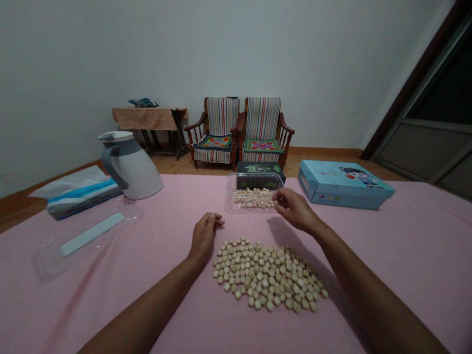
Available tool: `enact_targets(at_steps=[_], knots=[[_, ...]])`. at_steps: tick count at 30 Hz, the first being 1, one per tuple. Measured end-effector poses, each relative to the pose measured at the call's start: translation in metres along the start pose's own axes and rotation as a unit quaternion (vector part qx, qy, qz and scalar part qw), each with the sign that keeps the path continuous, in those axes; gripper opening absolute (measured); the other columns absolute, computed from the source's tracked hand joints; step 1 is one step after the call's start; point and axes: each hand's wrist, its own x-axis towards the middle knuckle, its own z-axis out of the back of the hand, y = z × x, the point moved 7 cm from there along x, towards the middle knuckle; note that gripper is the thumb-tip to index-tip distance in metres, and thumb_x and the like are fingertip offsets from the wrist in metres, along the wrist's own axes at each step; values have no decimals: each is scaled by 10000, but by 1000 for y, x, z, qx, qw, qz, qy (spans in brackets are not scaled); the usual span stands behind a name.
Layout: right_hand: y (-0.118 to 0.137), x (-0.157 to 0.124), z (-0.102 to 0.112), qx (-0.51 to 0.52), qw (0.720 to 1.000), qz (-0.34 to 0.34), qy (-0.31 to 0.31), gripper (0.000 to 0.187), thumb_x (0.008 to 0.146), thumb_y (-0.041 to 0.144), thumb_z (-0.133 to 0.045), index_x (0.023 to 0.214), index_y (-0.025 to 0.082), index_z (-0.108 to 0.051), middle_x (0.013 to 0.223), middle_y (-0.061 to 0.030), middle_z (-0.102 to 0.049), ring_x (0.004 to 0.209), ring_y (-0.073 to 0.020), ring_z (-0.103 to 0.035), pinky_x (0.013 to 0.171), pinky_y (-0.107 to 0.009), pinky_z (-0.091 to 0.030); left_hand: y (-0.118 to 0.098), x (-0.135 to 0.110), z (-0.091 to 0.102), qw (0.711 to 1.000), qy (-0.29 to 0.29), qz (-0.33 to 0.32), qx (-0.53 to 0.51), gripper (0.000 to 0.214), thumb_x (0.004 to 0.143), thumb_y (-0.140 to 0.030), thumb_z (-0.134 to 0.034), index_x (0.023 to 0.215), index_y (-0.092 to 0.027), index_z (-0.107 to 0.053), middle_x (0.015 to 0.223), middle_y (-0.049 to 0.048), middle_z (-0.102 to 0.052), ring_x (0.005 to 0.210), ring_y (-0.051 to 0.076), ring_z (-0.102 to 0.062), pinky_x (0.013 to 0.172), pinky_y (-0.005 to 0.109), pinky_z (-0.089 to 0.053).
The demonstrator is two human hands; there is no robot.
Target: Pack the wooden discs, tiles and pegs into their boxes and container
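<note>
A wide heap of small, pale, rounded pieces (263,275) lies loose on the pink cloth in front of me. Behind it stands a clear plastic tray (254,210) with a layer of similar pieces (254,197) inside. My right hand (295,209) is at the tray's right side, its fingertips pinched together at the rim; whatever they hold is too small or hidden to make out. To the left of the tray, my left hand (205,235) rests on the cloth beside the heap, fingers loosely bent and nothing visible in them.
A black box (261,169) stands right behind the tray. At right is a light blue box (344,184). On the left are a white jug (138,172), a tissue pack (86,196) and a clear plastic lid (88,241). Two wooden chairs (223,115) stand beyond the table.
</note>
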Motion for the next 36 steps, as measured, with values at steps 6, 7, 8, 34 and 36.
enact_targets(at_steps=[6,7,8,34,36], knots=[[16,0,2,61,998,27,-13,162,760,134,-492,890,157,-586,799,-34,-633,661,-119,-565,617,-228,-424,0,0,0,1000,-2,2,-1,369,799,-492,-519,816,-137,-618,721,52,-659,665,150,-606,676,275,-477],[20,-3,-9,51,997,44,44,149,750,114,-491,845,153,-599,750,-25,-631,649,-119,-559,609,-223,-415,0,0,0,1000,-2,3,0,372,797,-496,-521,816,-137,-617,723,54,-659,670,154,-608,679,279,-478],[24,-7,-21,40,992,61,103,156,732,87,-491,812,149,-610,730,-23,-632,650,-118,-556,605,-217,-408,0,0,0,1000,-1,4,0,375,795,-499,-522,816,-136,-616,727,58,-659,674,158,-610,683,284,-479],[18,-1,13,84,992,29,-89,189,760,125,-489,913,166,-593,884,-48,-622,717,-125,-571,660,-245,-441,1,0,0,1000,0,0,9,360,810,-482,-510,823,-139,-620,734,64,-662,683,163,-611,688,287,-481],[23,-3,-9,77,996,49,0,158,741,96,-491,821,166,-608,775,-24,-627,671,-119,-556,636,-232,-428,2,1,0,1000,-2,-1,3,360,803,-485,-518,817,-140,-623,727,63,-661,681,163,-611,682,283,-479]])
